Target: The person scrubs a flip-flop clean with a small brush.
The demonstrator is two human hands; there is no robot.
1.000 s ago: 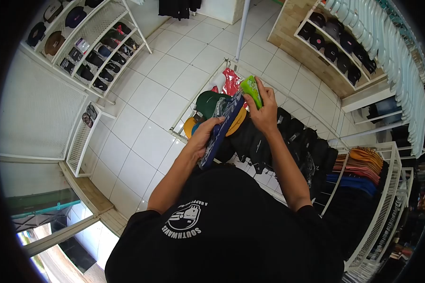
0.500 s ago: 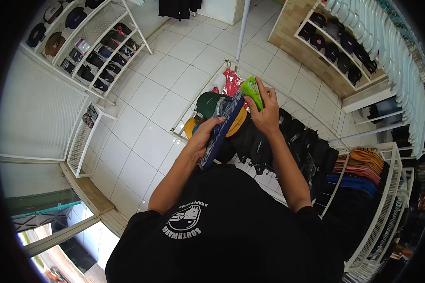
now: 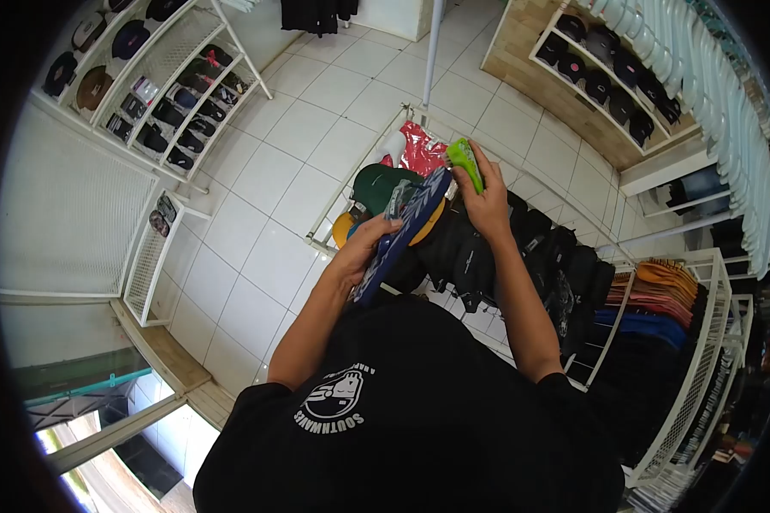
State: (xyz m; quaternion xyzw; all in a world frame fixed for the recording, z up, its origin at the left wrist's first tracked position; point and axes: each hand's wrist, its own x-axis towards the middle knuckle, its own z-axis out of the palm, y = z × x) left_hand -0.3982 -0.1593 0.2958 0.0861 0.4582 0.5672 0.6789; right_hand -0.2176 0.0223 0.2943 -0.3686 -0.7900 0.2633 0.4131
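My left hand (image 3: 370, 244) is closed around a blue flip-flop (image 3: 409, 214) with a pale pattern on its upper face. The flip-flop is tilted, its far end pointing up and right. My right hand (image 3: 488, 201) grips a bright green brush (image 3: 464, 165), its bristles facing left, just beyond the flip-flop's far end. A small gap seems to lie between brush and flip-flop. Below and behind them are a dark green cap (image 3: 380, 186), a yellow cap (image 3: 344, 229) and a red plastic-wrapped packet (image 3: 423, 150).
Black bags (image 3: 530, 239) fill the right part of the white display rack (image 3: 321, 244) before me. Folded clothes (image 3: 659, 295) are stacked on a rack at right. Cap shelves (image 3: 158, 94) stand at back left, and a low white shelf (image 3: 150, 274) holds sandals.
My right hand has turned the brush, so its bristles now face left instead of toward me. The flip-flop has shifted slightly, and the camera view has moved a little.
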